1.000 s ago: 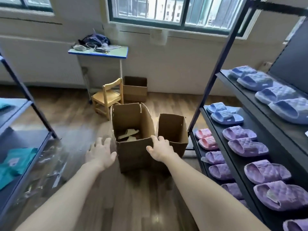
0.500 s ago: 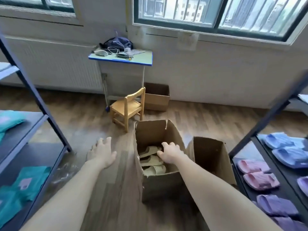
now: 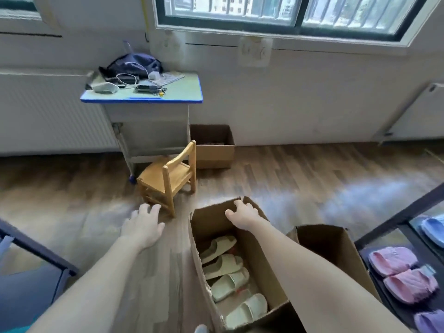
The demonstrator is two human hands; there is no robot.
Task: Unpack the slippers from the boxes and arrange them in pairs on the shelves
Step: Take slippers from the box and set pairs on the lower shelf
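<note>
My right hand [image 3: 242,213] is hooked over the far rim of the box [image 3: 211,222] at 12 o'clock, fingers curled round the cardboard edge, thumb on the inside. My left hand [image 3: 143,228] hangs open over the floor at 10 o'clock, fingers spread and holding nothing.

The cream slippers [image 3: 227,265] lie loose inside the box in a rough row from mid to near end, soles mostly down, approx. five showing. None are out yet.

As I read it, I'm steadying or drawing the box in by that rim. To do it well:
- Keep the pull low and even. The box's left wall looks ragged and soft, so a hard tug may fold it.
- Then bring the left hand in and take two matching slippers together.

Room to move:
- The second box [image 3: 329,251] sits against the first at 2 o'clock, w/ my right forearm crossing above both.
- The rack [image 3: 394,219] w/ pink slippers [image 3: 403,272] is at 3 o'clock, and its dark post juts toward the boxes, so I swing wide of it.
- The small chair [image 3: 171,176] stands near at 11 o'clock, just beyond my left fingertips.
- Another rack [image 3: 36,248] edges in at 8 o'clock.
- The bare floor betw. the racks is my best lane.
</note>
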